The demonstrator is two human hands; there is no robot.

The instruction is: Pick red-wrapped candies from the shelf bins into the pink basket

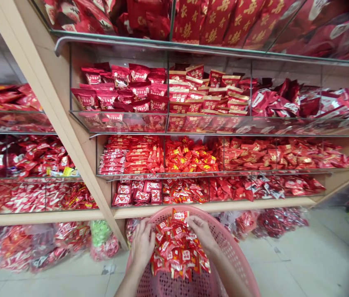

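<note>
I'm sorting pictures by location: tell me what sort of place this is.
Most likely a sweet or snack shop, or its stockroom: shelves crowded with small red packets, stuffed plastic bags on the tiled floor below, and a pink basket holding similar packets.

- Left hand (pixel 142 244): fingers bent, at left edge of packet pile (pixel 174 252).
- Right hand (pixel 203 233): fingertips at right end of top packet (pixel 179 216).
- Pile: small red packets, pale labels, heaped inside pink basket (pixel 234 253), perforated wall.
- Basket stands right in front of wooden shelving (pixel 61 123).
- Shelves: red packets sorted in clear-fronted bins, several tiers; few yellow ones (pixel 67 171) lower left.
- Below: plastic bags of packets (pixel 279 222), one green bag (pixel 100 231), on tiled floor (pixel 288 268).
- Right edge dark, blurred.
</note>
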